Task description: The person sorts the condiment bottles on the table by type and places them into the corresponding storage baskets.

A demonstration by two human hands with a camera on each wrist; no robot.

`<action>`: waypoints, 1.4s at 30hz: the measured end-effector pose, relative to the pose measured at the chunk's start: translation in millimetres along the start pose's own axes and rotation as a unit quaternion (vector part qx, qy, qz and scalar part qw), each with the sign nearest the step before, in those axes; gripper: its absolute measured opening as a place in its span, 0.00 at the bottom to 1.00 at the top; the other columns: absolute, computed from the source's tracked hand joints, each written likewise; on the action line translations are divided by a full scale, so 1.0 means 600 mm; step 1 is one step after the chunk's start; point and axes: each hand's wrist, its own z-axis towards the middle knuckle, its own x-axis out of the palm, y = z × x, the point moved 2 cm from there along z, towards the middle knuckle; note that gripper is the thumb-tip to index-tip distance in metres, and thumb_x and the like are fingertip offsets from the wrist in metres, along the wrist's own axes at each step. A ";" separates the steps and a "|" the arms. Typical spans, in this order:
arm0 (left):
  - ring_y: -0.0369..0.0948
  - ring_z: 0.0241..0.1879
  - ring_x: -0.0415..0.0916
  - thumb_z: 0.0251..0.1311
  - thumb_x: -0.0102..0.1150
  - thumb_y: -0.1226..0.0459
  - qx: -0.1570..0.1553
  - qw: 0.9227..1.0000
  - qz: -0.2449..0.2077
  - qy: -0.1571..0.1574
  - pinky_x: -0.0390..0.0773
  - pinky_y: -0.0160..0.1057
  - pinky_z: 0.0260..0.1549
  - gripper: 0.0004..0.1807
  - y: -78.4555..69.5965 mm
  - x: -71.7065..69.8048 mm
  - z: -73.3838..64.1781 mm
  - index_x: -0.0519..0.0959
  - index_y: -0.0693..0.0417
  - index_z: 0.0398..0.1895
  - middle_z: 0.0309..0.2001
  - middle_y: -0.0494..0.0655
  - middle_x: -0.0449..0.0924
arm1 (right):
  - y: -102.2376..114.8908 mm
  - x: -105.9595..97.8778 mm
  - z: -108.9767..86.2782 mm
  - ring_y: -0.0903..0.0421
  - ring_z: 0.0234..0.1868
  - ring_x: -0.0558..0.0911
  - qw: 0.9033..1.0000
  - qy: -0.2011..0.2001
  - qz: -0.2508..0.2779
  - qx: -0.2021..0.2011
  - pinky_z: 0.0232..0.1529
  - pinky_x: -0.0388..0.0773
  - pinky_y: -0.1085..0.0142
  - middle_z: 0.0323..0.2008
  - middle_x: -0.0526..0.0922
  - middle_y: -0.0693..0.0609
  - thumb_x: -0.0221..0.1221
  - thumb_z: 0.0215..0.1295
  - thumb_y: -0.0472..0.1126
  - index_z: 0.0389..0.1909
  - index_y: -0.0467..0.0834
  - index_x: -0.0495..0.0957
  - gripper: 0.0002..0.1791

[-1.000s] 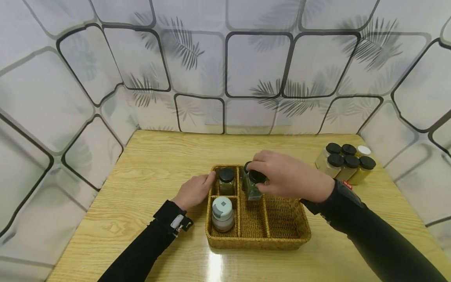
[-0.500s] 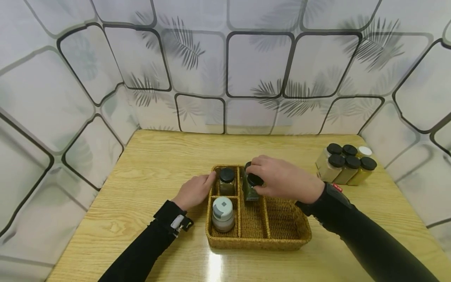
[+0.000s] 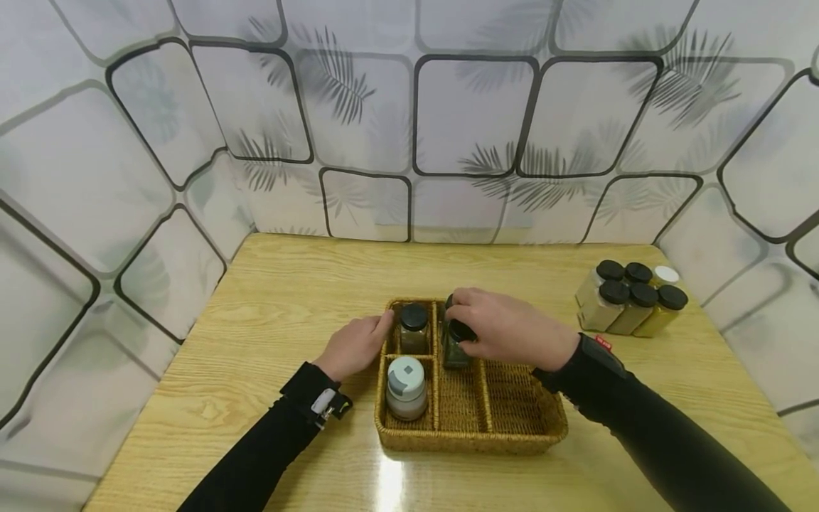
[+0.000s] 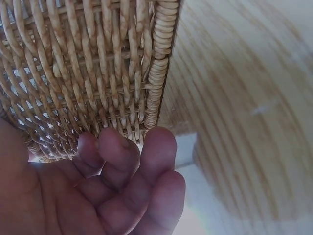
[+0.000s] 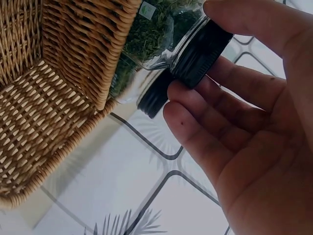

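A woven basket (image 3: 473,442) with compartments stands on the wooden table. My left hand (image 3: 350,346) holds its left side, thumb at the rim and bent fingers (image 4: 159,152) by the outer wall's lower edge. With my right hand (image 3: 495,323) I grip the black lid of a clear jar of green dried herbs (image 5: 159,36) in the middle compartment. Behind it in that compartment stands a second black-lidded jar (image 5: 154,93), partly hidden by my fingers. The left compartments hold a black-lidded spice jar (image 3: 414,328) at the back and a jar with a pale green lid (image 3: 406,387) in front.
Several spice jars (image 3: 630,299), mostly black-lidded and one white-lidded, stand grouped at the table's back right. A patterned curtain (image 3: 473,114) encloses the table (image 3: 288,284) at the back and sides. The right compartment (image 3: 518,402) of the basket shows its bare woven floor.
My right hand has moved slightly left and down, and the herb jar has sunk lower into the middle compartment. The left hand has stayed at the basket's side.
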 end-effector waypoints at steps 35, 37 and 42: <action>0.41 0.18 0.57 0.78 0.21 0.38 -0.003 1.000 -0.007 0.008 0.64 0.42 0.30 0.35 0.004 0.002 0.001 0.66 0.48 0.21 0.17 0.43 0.59 | -0.008 0.028 -0.010 0.53 0.45 0.78 0.994 -0.077 -0.062 -0.038 0.45 0.78 0.57 0.51 0.77 0.47 0.73 0.59 0.51 0.54 0.44 0.81 0.26; 0.41 0.18 0.56 0.78 0.21 0.38 -0.004 1.000 -0.008 0.009 0.64 0.42 0.30 0.35 0.003 0.002 0.000 0.66 0.48 0.21 0.17 0.43 0.59 | -0.007 0.028 -0.009 0.52 0.46 0.79 0.995 -0.073 -0.061 -0.039 0.46 0.78 0.56 0.52 0.77 0.47 0.73 0.59 0.51 0.55 0.43 0.81 0.27; 0.41 0.18 0.55 0.79 0.22 0.39 -0.008 1.000 -0.012 0.013 0.64 0.43 0.32 0.34 0.002 0.002 -0.001 0.66 0.48 0.22 0.17 0.43 0.58 | -0.006 0.026 -0.010 0.51 0.48 0.79 0.995 -0.070 -0.055 -0.036 0.49 0.78 0.56 0.53 0.77 0.46 0.73 0.58 0.51 0.57 0.42 0.80 0.29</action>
